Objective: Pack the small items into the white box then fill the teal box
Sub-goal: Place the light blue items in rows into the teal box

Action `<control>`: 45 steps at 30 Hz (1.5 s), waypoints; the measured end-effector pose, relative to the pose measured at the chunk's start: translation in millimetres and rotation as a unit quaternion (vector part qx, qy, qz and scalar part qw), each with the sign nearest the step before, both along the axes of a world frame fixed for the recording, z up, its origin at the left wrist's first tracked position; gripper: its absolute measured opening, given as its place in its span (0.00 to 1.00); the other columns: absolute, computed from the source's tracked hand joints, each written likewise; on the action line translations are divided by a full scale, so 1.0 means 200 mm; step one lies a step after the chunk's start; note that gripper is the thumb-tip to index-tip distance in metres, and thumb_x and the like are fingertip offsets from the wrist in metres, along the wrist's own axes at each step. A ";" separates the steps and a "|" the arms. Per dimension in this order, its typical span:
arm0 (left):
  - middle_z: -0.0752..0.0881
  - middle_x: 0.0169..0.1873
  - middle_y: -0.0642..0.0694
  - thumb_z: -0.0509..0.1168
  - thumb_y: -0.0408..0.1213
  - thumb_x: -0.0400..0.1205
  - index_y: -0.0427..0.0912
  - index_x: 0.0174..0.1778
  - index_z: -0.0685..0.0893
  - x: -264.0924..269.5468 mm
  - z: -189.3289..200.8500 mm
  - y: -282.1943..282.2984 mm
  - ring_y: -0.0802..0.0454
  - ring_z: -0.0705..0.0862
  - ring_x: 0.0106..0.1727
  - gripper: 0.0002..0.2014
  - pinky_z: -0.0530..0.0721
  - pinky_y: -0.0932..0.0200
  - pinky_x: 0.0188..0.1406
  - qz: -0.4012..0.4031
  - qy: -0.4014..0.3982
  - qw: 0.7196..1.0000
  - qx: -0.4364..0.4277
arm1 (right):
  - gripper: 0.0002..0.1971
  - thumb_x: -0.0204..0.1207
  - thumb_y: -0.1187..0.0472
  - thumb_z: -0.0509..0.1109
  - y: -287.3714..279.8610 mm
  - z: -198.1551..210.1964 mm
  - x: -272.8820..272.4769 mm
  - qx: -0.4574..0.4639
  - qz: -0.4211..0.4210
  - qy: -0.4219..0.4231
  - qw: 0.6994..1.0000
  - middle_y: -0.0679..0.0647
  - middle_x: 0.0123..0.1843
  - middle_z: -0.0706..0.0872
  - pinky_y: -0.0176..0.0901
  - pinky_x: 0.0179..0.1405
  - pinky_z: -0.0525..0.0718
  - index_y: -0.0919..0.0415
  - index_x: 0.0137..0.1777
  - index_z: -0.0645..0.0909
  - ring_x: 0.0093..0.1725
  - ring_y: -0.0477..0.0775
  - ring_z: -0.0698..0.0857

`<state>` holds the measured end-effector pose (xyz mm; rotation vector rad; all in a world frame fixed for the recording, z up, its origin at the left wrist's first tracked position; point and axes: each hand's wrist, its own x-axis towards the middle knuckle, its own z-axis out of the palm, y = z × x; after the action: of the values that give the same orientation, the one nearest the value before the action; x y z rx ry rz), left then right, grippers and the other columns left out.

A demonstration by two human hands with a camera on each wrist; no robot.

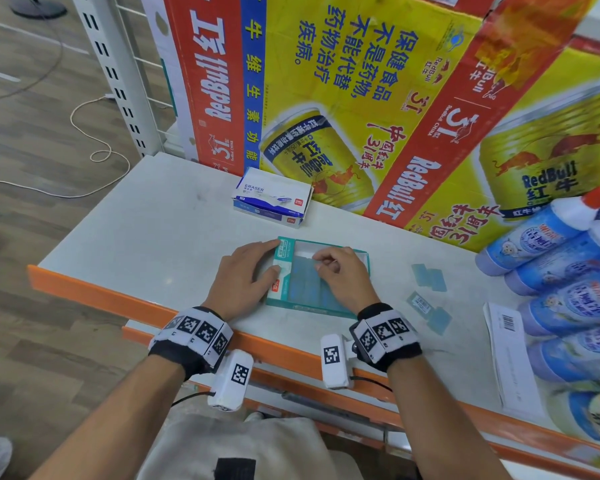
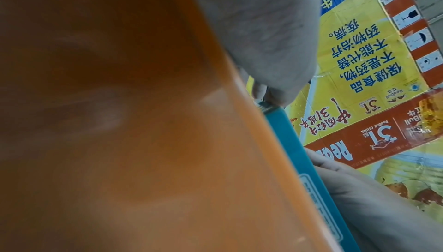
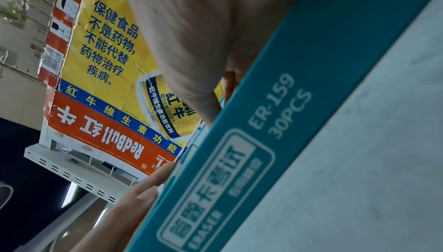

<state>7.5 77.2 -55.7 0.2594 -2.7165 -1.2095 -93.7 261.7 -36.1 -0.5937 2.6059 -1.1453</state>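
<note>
The open teal box (image 1: 362, 259) lies at the middle of the shelf, with rows of blue erasers (image 1: 305, 289) inside. My left hand (image 1: 274, 256) presses straight fingers against its left flap. My right hand (image 1: 321, 263) is curled over the box, thumb and fingertips meeting on a blue eraser in the far row. The right wrist view shows the teal box (image 3: 263, 142) side on, printed "ERASER 30PCS". In the left wrist view the teal box (image 2: 282, 133) is a thin edge. The white eraser box (image 1: 272, 199) sits behind. Three loose blue erasers (image 1: 428, 277) lie to the right.
Big Red Bull cartons (image 1: 326, 81) stand as a wall along the back. Blue cleaner bottles (image 1: 561, 265) lie piled at the right, beside a white sheet with a barcode (image 1: 510, 351). The shelf's orange front edge (image 1: 118, 299) runs just under my wrists.
</note>
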 end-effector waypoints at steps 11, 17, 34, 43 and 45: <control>0.77 0.71 0.55 0.55 0.52 0.78 0.54 0.75 0.71 0.01 0.01 0.00 0.55 0.74 0.69 0.27 0.71 0.49 0.68 -0.002 0.012 1.000 -0.009 | 0.15 0.78 0.67 0.66 0.03 0.06 0.03 -0.008 0.022 0.004 1.000 0.51 0.51 0.78 0.18 0.50 0.70 0.57 0.63 0.82 0.41 0.35 0.78; 0.77 0.71 0.54 0.54 0.53 0.78 0.53 0.75 0.70 0.00 0.01 0.00 0.56 0.74 0.69 0.27 0.68 0.54 0.65 -0.002 0.012 1.000 -0.014 | 0.09 0.77 0.69 0.65 0.20 0.16 -0.04 -0.061 -0.107 0.062 0.990 0.55 0.50 0.88 0.30 0.48 0.77 0.59 0.50 0.86 0.44 0.51 0.84; 0.77 0.71 0.54 0.54 0.53 0.78 0.53 0.76 0.70 0.00 0.00 0.00 0.56 0.74 0.69 0.27 0.67 0.55 0.65 -0.003 0.006 1.000 -0.015 | 0.10 0.78 0.64 0.64 0.50 0.12 -0.17 0.275 -0.190 0.006 0.942 0.65 0.63 0.74 0.53 0.65 0.76 0.60 0.58 0.80 0.64 0.68 0.75; 0.77 0.71 0.53 0.55 0.52 0.78 0.52 0.75 0.70 0.00 0.01 0.00 0.54 0.74 0.69 0.27 0.71 0.47 0.69 -0.004 0.011 1.000 -0.006 | 0.05 0.77 0.67 0.67 0.40 0.20 -0.15 0.097 -0.166 0.099 0.976 0.57 0.55 0.74 0.33 0.48 0.71 0.62 0.51 0.81 0.45 0.50 0.76; 0.77 0.71 0.54 0.55 0.51 0.78 0.52 0.75 0.70 0.00 0.01 0.00 0.54 0.74 0.69 0.27 0.71 0.48 0.68 -0.004 0.010 1.000 -0.005 | 0.05 0.77 0.67 0.67 0.37 0.23 -0.13 0.033 -0.148 0.113 0.982 0.55 0.53 0.73 0.32 0.48 0.73 0.58 0.49 0.80 0.41 0.47 0.75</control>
<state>7.4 77.9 -54.5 0.2328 -2.7088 -1.1927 -120.1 335.2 9.6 -0.3470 2.9938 -1.1225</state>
